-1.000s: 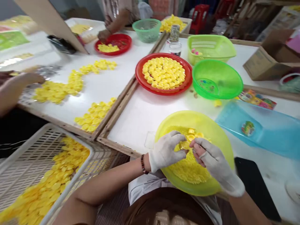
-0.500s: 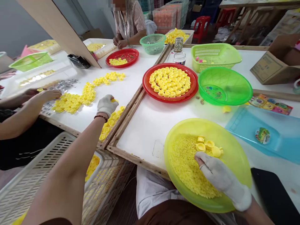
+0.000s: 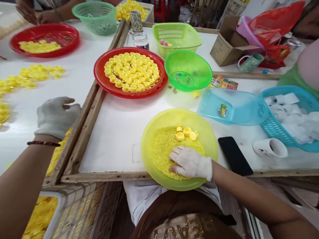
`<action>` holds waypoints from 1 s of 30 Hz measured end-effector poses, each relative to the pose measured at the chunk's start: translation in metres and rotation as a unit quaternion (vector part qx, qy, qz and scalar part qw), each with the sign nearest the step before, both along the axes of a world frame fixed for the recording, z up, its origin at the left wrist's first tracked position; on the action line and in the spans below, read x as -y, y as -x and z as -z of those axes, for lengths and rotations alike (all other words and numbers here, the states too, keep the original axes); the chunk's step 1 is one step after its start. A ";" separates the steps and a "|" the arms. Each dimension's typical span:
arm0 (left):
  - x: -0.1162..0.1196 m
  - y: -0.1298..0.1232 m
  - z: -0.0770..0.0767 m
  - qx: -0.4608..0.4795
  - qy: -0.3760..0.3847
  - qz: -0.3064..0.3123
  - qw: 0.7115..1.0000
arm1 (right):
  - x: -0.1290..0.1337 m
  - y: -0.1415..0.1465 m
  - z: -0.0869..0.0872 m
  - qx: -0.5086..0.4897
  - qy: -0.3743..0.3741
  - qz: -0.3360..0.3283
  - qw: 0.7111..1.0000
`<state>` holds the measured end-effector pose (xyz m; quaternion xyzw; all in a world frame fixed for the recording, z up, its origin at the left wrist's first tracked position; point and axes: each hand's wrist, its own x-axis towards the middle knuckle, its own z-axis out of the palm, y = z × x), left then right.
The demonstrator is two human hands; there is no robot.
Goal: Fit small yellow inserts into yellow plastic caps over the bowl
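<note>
My left hand (image 3: pixel 58 114), in a white fingerless glove, hovers over the white table left of the wooden divider. Its thumb and forefinger are apart, and no piece shows between them. Beneath it, small yellow cup-shaped pieces (image 3: pixel 59 151) lie along the divider. My right hand (image 3: pixel 190 162), gloved likewise, rests palm down on yellow granules (image 3: pixel 159 149) inside a yellow bowl (image 3: pixel 211 139). Its fingers are extended and the thumb is apart; some fingertips may be sunk in the granules. Several yellow cup-shaped pieces (image 3: pixel 186 131) sit on the granules just beyond these fingers.
A red plate (image 3: pixel 99 71) of yellow pieces stands past the wooden divider (image 3: pixel 86 122). Behind the bowl are a green basin (image 3: pixel 189 56) and a blue tray (image 3: pixel 239 106). A phone (image 3: pixel 234 154) and mug (image 3: pixel 270 147) lie right. A person's hands (image 3: pixel 41 16) show far left.
The view has swung right. My left hand has parted from the yellow piece at its fingertips. My right hand has spread its fingers from a closed grip onto the granules.
</note>
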<state>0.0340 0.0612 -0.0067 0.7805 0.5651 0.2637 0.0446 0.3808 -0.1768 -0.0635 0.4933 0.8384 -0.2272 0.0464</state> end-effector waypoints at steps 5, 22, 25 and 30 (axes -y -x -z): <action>0.066 -0.110 0.003 0.067 -0.005 0.220 0.973 | 0.001 -0.007 0.000 -0.188 0.140 0.132 0.963; 0.155 -0.228 0.047 0.054 0.293 0.295 0.908 | -0.029 -0.021 -0.041 -0.762 0.085 0.414 0.490; 0.169 -0.221 0.044 0.118 0.322 0.290 0.894 | -0.034 -0.006 -0.043 -0.772 0.033 0.380 0.509; 0.176 -0.213 0.041 0.165 0.307 0.272 0.897 | -0.036 0.005 -0.039 -0.763 -0.013 0.355 0.540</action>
